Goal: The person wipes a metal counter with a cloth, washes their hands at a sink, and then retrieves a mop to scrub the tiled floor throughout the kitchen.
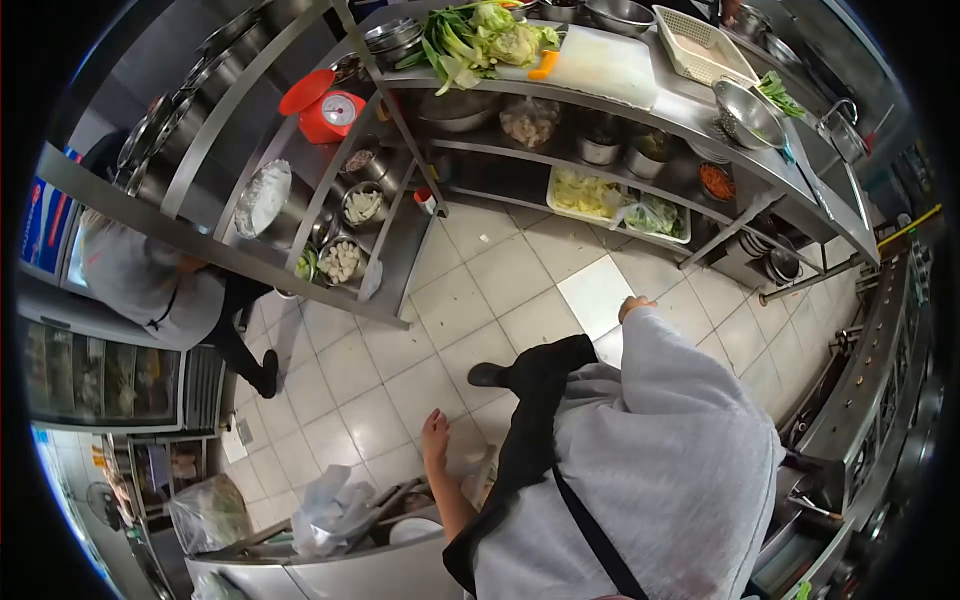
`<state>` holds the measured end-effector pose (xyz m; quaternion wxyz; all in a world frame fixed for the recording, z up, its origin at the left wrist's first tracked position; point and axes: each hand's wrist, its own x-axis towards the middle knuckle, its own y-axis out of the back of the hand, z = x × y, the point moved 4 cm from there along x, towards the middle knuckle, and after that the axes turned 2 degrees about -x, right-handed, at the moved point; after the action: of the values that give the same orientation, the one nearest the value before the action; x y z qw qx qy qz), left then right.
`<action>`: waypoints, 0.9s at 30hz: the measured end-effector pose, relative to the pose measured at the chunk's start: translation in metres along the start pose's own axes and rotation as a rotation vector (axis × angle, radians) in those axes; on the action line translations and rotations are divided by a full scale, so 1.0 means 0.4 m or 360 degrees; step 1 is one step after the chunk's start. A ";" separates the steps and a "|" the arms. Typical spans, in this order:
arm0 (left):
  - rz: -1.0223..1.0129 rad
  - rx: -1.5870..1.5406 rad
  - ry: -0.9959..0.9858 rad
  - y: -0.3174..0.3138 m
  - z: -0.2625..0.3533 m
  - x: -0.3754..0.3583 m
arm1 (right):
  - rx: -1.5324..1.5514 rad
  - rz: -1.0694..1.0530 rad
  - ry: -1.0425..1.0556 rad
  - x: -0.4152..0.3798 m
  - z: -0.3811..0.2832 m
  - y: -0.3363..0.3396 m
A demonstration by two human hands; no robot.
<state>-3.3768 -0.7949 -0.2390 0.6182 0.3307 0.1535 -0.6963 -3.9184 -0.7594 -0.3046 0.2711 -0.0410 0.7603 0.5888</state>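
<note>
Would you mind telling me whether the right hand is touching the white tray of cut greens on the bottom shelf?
Apart. The head view shows bare floor tiles between the right hand and the white tray.

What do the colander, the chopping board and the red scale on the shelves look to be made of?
Colander: metal, probably stainless steel, by its silvery shine and small holes.
Chopping board: likely plastic, whitish and smooth-looking, with no wood grain showing.
Red scale: bright, evenly coloured body, either plastic or painted metal; I can't tell which.
</note>
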 end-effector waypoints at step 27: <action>0.1392 -0.0892 0.0093 1.247 -0.237 0.089 | -0.1831 -0.1610 0.3505 -2.251 -0.180 -1.063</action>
<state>-2.8714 -0.8569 -0.2345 0.9117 0.2049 0.1988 -0.2954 -3.0173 -1.1859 -0.2498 -0.3470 -0.8724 0.1286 0.3192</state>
